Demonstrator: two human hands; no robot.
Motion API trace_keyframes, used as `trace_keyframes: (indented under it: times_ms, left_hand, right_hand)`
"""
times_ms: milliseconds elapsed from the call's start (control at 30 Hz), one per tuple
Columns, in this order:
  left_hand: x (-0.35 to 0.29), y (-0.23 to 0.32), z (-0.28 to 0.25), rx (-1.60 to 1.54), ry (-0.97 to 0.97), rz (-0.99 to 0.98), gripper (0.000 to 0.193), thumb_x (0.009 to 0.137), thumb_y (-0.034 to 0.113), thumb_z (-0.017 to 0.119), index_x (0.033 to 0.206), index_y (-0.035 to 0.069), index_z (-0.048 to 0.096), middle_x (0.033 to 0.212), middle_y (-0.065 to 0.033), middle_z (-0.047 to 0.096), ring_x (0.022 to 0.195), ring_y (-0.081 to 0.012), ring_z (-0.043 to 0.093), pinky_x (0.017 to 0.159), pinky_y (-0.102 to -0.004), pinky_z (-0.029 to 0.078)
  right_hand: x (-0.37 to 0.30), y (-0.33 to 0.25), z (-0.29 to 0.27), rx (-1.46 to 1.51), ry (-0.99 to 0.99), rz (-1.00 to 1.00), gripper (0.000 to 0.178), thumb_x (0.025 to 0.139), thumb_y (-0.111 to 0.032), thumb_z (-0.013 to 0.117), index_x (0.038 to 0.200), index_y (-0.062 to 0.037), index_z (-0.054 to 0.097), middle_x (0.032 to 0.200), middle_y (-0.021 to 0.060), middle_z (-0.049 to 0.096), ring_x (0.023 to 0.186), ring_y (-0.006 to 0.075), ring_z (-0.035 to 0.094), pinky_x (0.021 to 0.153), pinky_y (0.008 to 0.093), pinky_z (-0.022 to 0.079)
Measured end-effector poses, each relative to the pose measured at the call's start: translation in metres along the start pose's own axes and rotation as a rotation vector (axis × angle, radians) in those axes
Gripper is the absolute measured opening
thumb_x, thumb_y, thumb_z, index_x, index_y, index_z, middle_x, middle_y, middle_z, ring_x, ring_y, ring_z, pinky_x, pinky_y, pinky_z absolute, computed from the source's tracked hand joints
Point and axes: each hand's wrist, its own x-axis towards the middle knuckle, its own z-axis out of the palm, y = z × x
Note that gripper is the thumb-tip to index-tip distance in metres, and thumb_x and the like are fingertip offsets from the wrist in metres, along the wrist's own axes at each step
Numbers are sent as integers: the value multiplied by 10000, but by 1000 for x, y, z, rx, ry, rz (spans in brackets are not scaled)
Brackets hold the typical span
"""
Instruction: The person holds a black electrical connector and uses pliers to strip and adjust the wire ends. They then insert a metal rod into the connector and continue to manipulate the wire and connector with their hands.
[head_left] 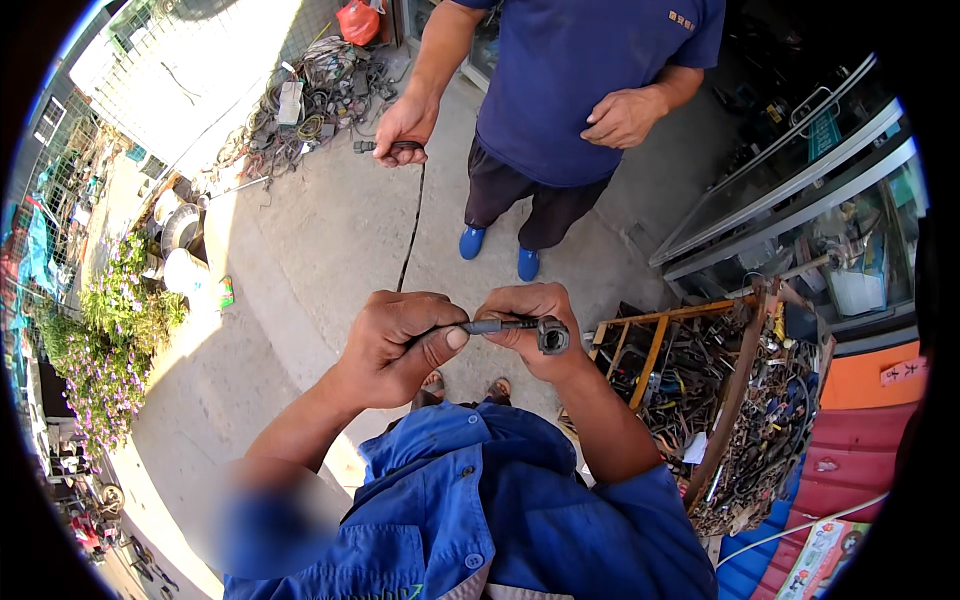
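Note:
In front of my chest I hold a thin black cable that ends in a round, hollow dark connector (553,337). My left hand (395,345) is closed, pinching the grey sleeve (482,327) of the cable between thumb and fingers. My right hand (535,305) is closed around the connector end; its thumb is partly hidden. From behind my left hand the cable (413,230) stretches away to the hand (405,130) of a person in a dark blue shirt, who grips its far part with a dark plug sticking out.
At the right, a wooden-framed crate (650,365) overflows with tools and metal parts, close to my right elbow. Glass doors (820,190) stand behind it. A heap of cables (320,95) lies at the far left, and flowering plants (115,330) grow along the left.

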Motion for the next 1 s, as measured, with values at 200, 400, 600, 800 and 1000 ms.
trace_keyframes:
  times_ms: [200,400,600,800,1000]
  left_hand:
    - [-2,-2,-3,-40,-171,40,145,900,89,700,849,-43,669,631,-128,547,532,-261,524,504,-367,356]
    - [1,-8,-2,166,-171,11,96,870,47,690,809,-19,655,617,-130,516,539,-300,508,510,-390,367]
    - [0,-14,6,391,-70,-9,57,776,52,699,760,11,662,626,-143,566,571,-354,583,519,-420,439]
    - [2,-19,14,486,67,-26,57,782,48,698,757,10,662,626,-140,565,544,-355,572,499,-415,433]
    - [2,-20,22,453,206,-42,37,829,35,679,824,-1,679,636,-132,588,534,-333,591,480,-394,431]
  right_hand:
    - [35,-18,-29,-10,-396,71,161,870,-123,761,825,25,713,676,41,653,645,84,554,594,272,438]
    - [59,-52,-30,-496,-463,-203,131,788,-89,759,765,12,679,640,131,629,543,237,592,522,345,422]
    - [51,-77,-12,-938,-415,-293,170,766,-101,692,664,-5,595,632,163,601,616,381,620,554,486,444]
    - [20,-65,3,-1042,-184,-276,119,790,-78,696,750,-35,593,668,119,588,593,336,610,516,444,445]
    - [-8,-39,30,-912,259,-382,117,815,-21,696,810,-42,581,633,69,538,531,248,587,445,360,424]
